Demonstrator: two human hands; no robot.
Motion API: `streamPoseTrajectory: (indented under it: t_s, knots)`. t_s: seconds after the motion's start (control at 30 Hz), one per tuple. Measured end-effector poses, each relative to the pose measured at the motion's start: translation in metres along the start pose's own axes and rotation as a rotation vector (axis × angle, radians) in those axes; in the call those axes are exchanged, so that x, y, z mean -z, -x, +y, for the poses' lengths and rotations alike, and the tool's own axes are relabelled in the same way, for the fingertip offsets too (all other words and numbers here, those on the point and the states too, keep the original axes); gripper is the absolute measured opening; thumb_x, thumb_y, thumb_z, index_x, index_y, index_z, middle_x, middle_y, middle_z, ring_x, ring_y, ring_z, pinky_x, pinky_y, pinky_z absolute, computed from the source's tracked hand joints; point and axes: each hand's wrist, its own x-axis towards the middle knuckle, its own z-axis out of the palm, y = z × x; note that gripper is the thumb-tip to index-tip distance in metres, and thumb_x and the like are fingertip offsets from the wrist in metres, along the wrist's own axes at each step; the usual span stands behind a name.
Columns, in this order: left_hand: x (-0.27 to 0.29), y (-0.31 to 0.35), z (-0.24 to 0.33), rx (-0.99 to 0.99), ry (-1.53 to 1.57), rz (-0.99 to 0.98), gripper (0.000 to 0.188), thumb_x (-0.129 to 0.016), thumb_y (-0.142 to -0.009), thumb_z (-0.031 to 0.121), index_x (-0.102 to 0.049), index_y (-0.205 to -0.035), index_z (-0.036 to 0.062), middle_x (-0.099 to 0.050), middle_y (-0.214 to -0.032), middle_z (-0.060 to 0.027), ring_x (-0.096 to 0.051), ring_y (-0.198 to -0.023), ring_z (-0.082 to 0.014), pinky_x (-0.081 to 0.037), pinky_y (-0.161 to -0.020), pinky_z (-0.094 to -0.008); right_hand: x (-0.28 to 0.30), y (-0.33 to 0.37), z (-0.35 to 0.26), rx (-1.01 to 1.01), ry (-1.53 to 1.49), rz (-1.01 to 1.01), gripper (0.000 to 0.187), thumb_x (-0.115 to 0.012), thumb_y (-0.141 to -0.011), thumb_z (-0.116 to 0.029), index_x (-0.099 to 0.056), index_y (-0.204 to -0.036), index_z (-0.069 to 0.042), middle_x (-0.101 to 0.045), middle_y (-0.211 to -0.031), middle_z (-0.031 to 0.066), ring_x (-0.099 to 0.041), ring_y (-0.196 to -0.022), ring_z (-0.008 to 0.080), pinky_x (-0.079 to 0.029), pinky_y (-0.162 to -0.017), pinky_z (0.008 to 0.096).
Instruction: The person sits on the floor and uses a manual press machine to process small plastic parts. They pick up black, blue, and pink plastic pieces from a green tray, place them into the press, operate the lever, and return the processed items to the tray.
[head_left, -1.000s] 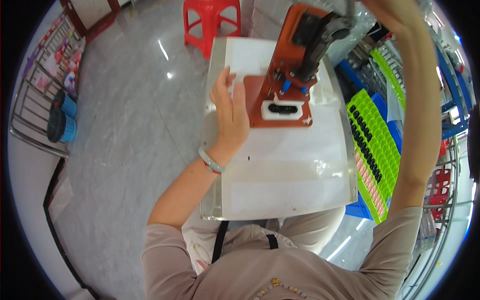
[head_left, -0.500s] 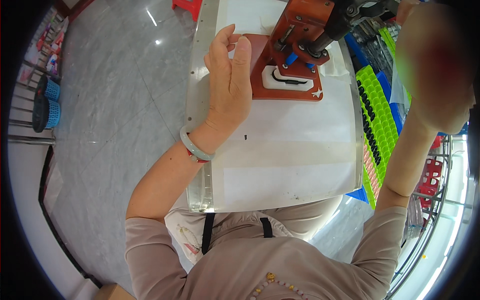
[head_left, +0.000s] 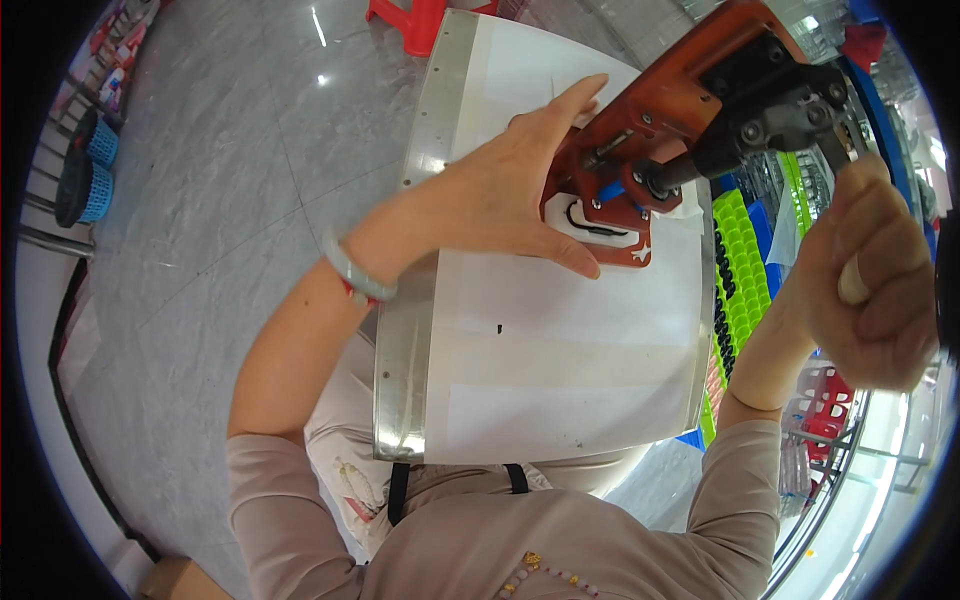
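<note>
A hand press (head_left: 641, 119) with a red-brown frame and a black toggle mechanism stands at the far side of the table. My left hand (head_left: 510, 185) grips the left side of its base, thumb along the front edge and fingers reaching behind the upright. On the base lies a white holder (head_left: 634, 239) with a dark curved slot or strip (head_left: 572, 214); which of these it is, I cannot tell. Over at the right, my right hand (head_left: 870, 280) is closed in a fist round the end of the press lever (head_left: 836, 152), which it mostly hides.
White paper (head_left: 570, 350) covers the metal-edged table (head_left: 405, 350), with a tiny dark bit (head_left: 500, 328) on it. Beside the table's right edge is a bright green ridged tray (head_left: 738, 260) bearing black pieces. A red stool (head_left: 415, 22) stands beyond the far left corner.
My left hand has come from beside the press onto its base, thumb swung to the front. My right hand has come down with the lever. The view has shifted.
</note>
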Motion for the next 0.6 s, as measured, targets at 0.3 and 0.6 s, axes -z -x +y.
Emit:
streamPoseTrajectory:
  t_s: [0.3, 0.6]
  knots:
    - [0.028, -0.124, -0.002, -0.095, 0.384, -0.073, 0.094, -0.011, -0.089, 0.073, -0.048, -0.132, -0.0025, -0.045, -0.134, -0.0287, -0.039, -0.129, -0.0355, -0.024, -0.110, -0.0419, -0.024, 0.001, -0.004, -0.033, 0.179, 0.073, 0.039, -0.037, -0.088, -0.033, -0.032, -0.052, -0.019, -0.034, -0.052, -0.0034, -0.028, -0.048, 0.0118, -0.028, -0.058, 0.0329]
    - [0.033, -0.149, 0.013, -0.270, 0.183, -0.085, 0.096, -0.004, -0.088, 0.072, -0.067, -0.111, 0.0042, -0.060, -0.119, -0.0218, -0.051, -0.119, -0.0341, -0.032, -0.106, -0.0381, -0.043, 0.014, 0.000, 0.078, 0.434, 0.224, 0.047, -0.032, -0.093, -0.039, -0.028, -0.050, -0.019, -0.029, -0.050, -0.0044, -0.028, -0.046, 0.0120, -0.028, -0.057, 0.0327]
